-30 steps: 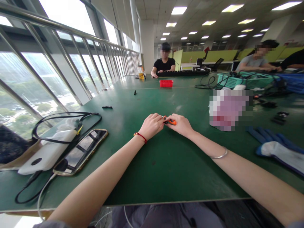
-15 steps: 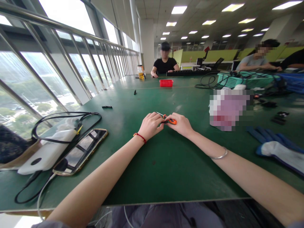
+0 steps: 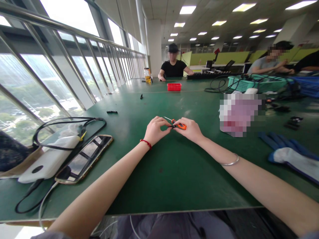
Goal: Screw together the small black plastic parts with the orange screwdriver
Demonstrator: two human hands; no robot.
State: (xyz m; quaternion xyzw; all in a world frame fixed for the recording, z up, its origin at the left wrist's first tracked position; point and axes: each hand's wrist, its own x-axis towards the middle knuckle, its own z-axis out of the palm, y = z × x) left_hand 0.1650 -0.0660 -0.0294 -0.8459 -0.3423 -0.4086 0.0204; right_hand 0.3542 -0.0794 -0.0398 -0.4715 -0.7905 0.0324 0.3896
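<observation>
Just above the green table my two hands meet near the middle of the view. In my right hand (image 3: 188, 128) is a screwdriver (image 3: 181, 126) with an orange and black handle; its thin metal shaft points up and left, past my left fingertips. My left hand (image 3: 157, 128) pinches a small black part (image 3: 172, 126) between thumb and fingers, and my right fingertips touch it too. The part is too small and too covered by fingers for me to tell its kind.
Left on the green table (image 3: 149, 186) lie a phone (image 3: 84, 159), a white power bank (image 3: 51, 161) and looped cables. Small black pieces (image 3: 112, 112) and a red bin (image 3: 174, 87) are farther off. Gloves (image 3: 294, 156) and a green basket (image 3: 271, 84) lie right. Co-workers sit beyond.
My left hand has shifted slightly left, its fingers opening a little around the black part. The co-worker opposite has moved a long black object to the right.
</observation>
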